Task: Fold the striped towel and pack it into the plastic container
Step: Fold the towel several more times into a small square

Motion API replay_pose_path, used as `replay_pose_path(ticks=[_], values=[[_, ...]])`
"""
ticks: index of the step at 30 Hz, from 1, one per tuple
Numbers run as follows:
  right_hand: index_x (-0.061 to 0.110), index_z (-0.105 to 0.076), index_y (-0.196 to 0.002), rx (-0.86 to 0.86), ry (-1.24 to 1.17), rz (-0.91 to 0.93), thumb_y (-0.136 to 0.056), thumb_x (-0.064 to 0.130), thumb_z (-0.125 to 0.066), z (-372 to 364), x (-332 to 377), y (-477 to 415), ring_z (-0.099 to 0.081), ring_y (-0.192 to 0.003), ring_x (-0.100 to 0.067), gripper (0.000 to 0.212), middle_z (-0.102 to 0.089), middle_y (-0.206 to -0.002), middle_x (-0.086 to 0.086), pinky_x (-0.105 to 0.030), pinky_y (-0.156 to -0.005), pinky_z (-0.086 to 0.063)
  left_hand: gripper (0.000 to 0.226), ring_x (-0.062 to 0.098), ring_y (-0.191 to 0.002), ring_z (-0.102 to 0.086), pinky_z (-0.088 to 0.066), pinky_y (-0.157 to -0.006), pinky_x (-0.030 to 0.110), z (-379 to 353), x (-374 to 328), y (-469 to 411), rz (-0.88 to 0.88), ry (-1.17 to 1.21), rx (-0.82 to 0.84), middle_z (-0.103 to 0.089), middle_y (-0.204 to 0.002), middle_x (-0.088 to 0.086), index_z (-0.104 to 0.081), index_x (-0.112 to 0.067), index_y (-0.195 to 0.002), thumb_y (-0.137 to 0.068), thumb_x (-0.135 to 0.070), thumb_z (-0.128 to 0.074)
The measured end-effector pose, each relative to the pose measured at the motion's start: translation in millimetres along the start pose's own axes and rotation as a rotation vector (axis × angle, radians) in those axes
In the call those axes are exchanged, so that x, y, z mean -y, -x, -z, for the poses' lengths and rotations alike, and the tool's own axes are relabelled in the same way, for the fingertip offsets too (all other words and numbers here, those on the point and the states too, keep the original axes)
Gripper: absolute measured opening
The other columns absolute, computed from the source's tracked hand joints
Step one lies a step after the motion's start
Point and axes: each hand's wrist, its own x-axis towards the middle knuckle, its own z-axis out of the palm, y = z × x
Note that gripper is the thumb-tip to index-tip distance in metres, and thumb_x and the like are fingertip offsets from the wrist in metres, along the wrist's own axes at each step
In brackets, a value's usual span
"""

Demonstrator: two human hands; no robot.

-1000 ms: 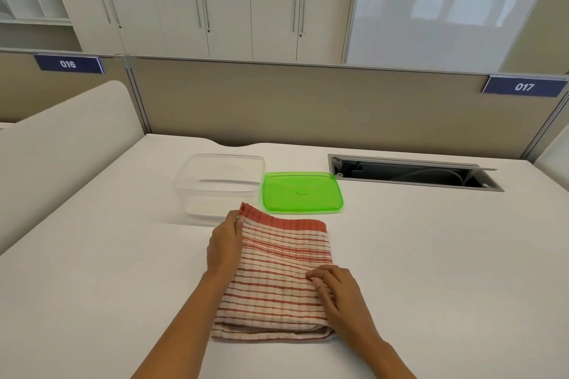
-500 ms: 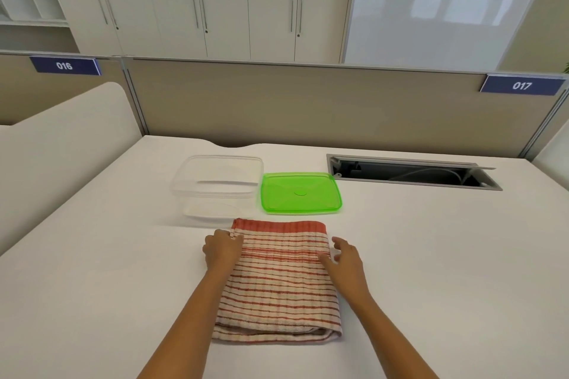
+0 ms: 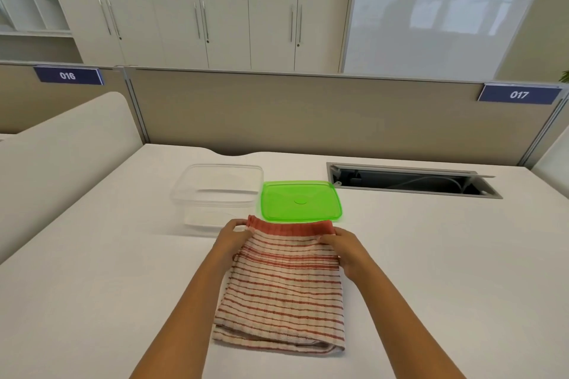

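Left hand (image 3: pixel 231 238) and right hand (image 3: pixel 344 245) pinch the striped towel's (image 3: pixel 283 292) far corners.

Folded striped towel (image 3: pixel 281 286) before empty container (image 3: pixel 215 194)

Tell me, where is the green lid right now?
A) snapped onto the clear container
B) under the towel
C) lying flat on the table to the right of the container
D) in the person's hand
C: the green lid lies flat on the table beside the open plastic container, on its right.
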Motion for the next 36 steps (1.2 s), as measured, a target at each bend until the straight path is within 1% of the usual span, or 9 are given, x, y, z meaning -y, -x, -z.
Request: replay_pose_path(ticks=[3,10,14,17,20,25,29,32,36], values=[[0.007,-0.065,-0.103,0.000,-0.007,0.127,-0.083,0.001,-0.057,13,18,6,-0.065,-0.080,-0.024,0.023,-0.070,-0.092,-0.013,-0.031,-0.066,-0.054,0.029,0.018,-0.072,-0.060,-0.047,-0.059,0.029,0,-14,9,-0.053,0.126,0.076,-0.065,-0.084,0.006,-0.055,-0.016,-0.117,-0.089,-0.009,-0.058],[0.019,-0.065,-0.106,-0.022,0.029,0.500,-0.090,0.010,-0.057,54,68,39,-0.071,-0.090,-0.019,0.020,-0.073,-0.098,-0.006,-0.027,-0.071,-0.057,0.029,0.026,-0.098,-0.064,-0.054,-0.076,0.034,10,-62,44,-0.253,0.132,0.284,-0.068,-0.105,0.011,-0.057,-0.017,-0.115,-0.088,-0.008,-0.059],[0.024,-0.066,-0.103,-0.013,0.020,0.623,-0.087,0.015,-0.062,68,91,58,-0.071,-0.088,-0.010,0.018,-0.075,-0.094,0.004,-0.019,-0.067,-0.055,0.019,0.025,-0.099,-0.064,-0.051,-0.088,0.036,12,-85,59,-0.358,0.069,0.304,-0.073,-0.097,0.007,-0.069,-0.013,-0.098,-0.087,-0.002,-0.057],[0.024,-0.068,-0.101,-0.011,0.027,0.685,-0.083,0.011,-0.066,78,98,67,-0.069,-0.094,-0.011,0.022,-0.075,-0.096,0.004,-0.023,-0.079,-0.054,0.024,0.019,-0.091,-0.067,-0.053,-0.081,0.028,12,-98,70,-0.478,0.123,0.261,-0.077,-0.084,-0.002,-0.073,-0.017,-0.087,-0.086,0.000,-0.057],[0.020,-0.070,-0.103,0.023,-0.020,0.731,-0.078,0.012,-0.069,84,102,75,-0.069,-0.095,-0.015,0.026,-0.075,-0.097,0.000,-0.025,-0.081,-0.057,0.024,0.012,-0.084,-0.069,-0.057,-0.073,0.022,12,-105,78,-0.589,0.187,0.257,-0.077,-0.084,-0.004,-0.073,-0.017,-0.092,-0.088,-0.002,-0.055],[0.022,-0.072,-0.100,0.091,-0.018,0.703,-0.076,0.024,-0.069,91,99,77,-0.072,-0.088,-0.014,0.025,-0.076,-0.094,0.001,-0.019,-0.069,-0.056,0.022,0.008,-0.080,-0.069,-0.057,-0.065,0.021,13,-105,74,-0.606,0.222,0.251,-0.075,-0.088,-0.007,-0.070,-0.023,-0.101,-0.089,-0.010,-0.055],[0.021,-0.070,-0.101,0.057,0.082,0.549,-0.083,0.021,-0.065,87,82,50,-0.072,-0.086,-0.018,0.018,-0.076,-0.090,0.001,-0.020,-0.063,-0.056,0.033,0.011,-0.077,-0.068,-0.054,-0.061,0.022,6,-87,47,-0.468,0.138,0.220,-0.070,-0.086,0.001,-0.060,-0.022,-0.117,-0.087,-0.007,-0.059],[0.014,-0.066,-0.108,-0.003,0.175,0.425,-0.088,0.015,-0.061,80,59,15,-0.070,-0.091,-0.023,0.020,-0.073,-0.097,-0.007,-0.023,-0.065,-0.055,0.043,0.021,-0.083,-0.064,-0.054,-0.068,0.031,-10,-58,20,-0.331,-0.017,0.173,-0.066,-0.096,0.011,-0.054,-0.009,-0.125,-0.084,0.000,-0.060],[0.008,-0.063,-0.113,-0.071,0.175,0.309,-0.088,0.008,-0.061,69,24,-19,-0.067,-0.098,-0.030,0.025,-0.070,-0.106,-0.015,-0.031,-0.072,-0.056,0.044,0.029,-0.096,-0.063,-0.052,-0.093,0.047,-27,-27,-4,-0.213,-0.093,0.026,-0.067,-0.108,0.017,-0.056,-0.005,-0.126,-0.082,-0.003,-0.061]])
